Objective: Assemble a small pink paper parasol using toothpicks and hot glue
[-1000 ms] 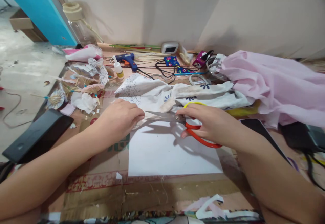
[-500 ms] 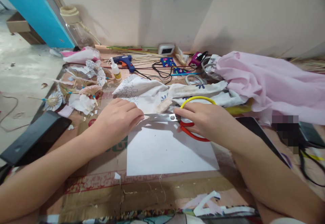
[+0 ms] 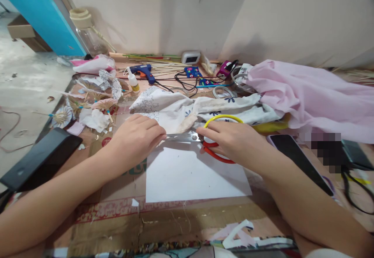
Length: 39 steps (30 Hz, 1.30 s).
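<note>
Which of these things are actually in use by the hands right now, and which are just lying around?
In use: scissors in right hand; small paper piece under left hand; white sheet beneath.

Lying about: glue gun, glue bottle, paper umbrellas, printed cloth, pink cloth, phone.

shiny metal scissors, matt white paper

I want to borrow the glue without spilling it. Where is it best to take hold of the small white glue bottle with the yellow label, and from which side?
Grip the small white glue bottle with the yellow label around its body, probably from above. It stands upright with its thin nozzle up, and the blue glue gun lies close behind it, so the near side is freer.
</note>
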Tool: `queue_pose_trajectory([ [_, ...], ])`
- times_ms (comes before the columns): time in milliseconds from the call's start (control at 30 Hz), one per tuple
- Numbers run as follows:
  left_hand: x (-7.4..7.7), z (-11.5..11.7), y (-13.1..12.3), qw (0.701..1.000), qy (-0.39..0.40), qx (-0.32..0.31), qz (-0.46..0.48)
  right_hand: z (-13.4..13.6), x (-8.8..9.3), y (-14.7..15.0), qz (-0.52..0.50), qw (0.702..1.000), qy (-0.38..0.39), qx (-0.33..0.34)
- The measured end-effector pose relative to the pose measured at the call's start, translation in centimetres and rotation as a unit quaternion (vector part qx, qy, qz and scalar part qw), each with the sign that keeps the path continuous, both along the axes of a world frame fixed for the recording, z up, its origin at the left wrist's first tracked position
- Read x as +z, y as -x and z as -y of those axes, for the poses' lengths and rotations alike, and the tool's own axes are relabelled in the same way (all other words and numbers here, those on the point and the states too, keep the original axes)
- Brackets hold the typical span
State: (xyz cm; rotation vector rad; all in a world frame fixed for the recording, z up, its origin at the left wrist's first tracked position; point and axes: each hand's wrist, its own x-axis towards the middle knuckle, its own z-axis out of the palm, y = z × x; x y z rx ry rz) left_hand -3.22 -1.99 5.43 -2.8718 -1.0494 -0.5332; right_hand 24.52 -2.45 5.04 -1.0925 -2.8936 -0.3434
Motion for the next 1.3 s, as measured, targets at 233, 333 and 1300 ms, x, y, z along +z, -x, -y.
queue_pose_trajectory([
  [233,-0.1,0.1,-0.1,1.0,-0.002,-0.001,-0.01,0.4,0.5,0.0,0.003,1.0,0.013,0.007],
  [333,0.1,-0.1,0.1,1.0,-0.003,0.003,-0.007,0.3,0.5,-0.3,-0.006,1.0,0.019,0.001],
  [1300,-1.2,-3.7,4.0,0.975,0.15,0.117,-0.113,-0.1,-3.5,2.8,-0.188,0.972,0.137,-0.024],
])
